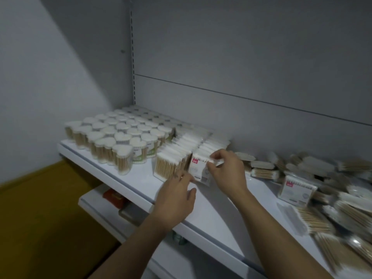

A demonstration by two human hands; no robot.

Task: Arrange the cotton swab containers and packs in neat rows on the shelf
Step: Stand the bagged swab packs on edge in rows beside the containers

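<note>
At the far left, the yellow floor (pixel 40 208) showed below the unit. A lower shelf (pixel 90 200) carried a reddish-brown box (pixel 113 196), too blurred to identify further.

On the left end of the white shelf (pixel 211 208), the heart-shaped swab containers (pixel 112 137) stood upright in tight rows running from the front edge to the back panel. Just to their right, flat swab packs stood on edge in two files, the left file (pixel 173 156) touching the containers and the right file (pixel 213 146) beside it.

Your left hand (pixel 173 198) was spread, fingers straight and close together and the thumb held apart. The fingertips lay at the seam between the front of the left file and the labelled pack (pixel 201 170). That pack stood upright at the front of the right file, its pink-tagged face towards you.

Your right hand (pixel 227 172) pinched the top right corner of the labelled pack between thumb and curled fingers.

Further right, a single pack (pixel 296 188) stood upright and well apart from the files. Around and beyond it, a loose heap of packs (pixel 332 208) lay flat and overlapping, out to the right end of the shelf. Detail there was blurred.
</note>
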